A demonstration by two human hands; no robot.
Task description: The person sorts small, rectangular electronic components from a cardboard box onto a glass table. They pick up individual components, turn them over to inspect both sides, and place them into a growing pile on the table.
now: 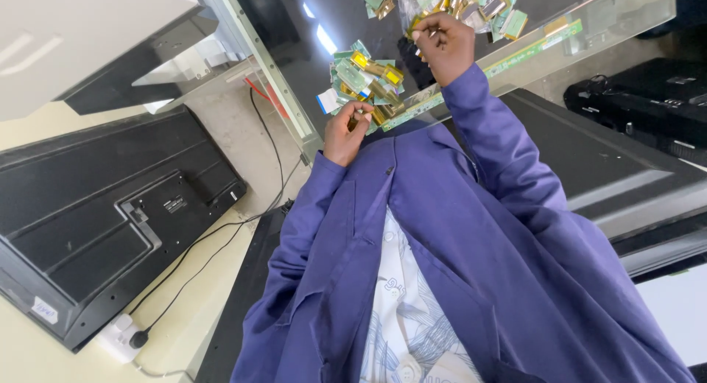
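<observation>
My left hand is closed at the near edge of a pile of small green and gold flex circuit pieces, pinching one of them between its fingertips. My right hand is raised farther out, with its fingers pinched on a piece at the edge of a second heap of flex circuit pieces. Between the hands, a long narrow green circuit strip runs along the edge of a glass-topped table. Both of my sleeves are dark blue.
A black television back panel lies at the left. A white power strip with a black plug and cables sits below it. Another dark flat panel lies at the right, with a black case beyond it. A grey-white unit occupies the top left.
</observation>
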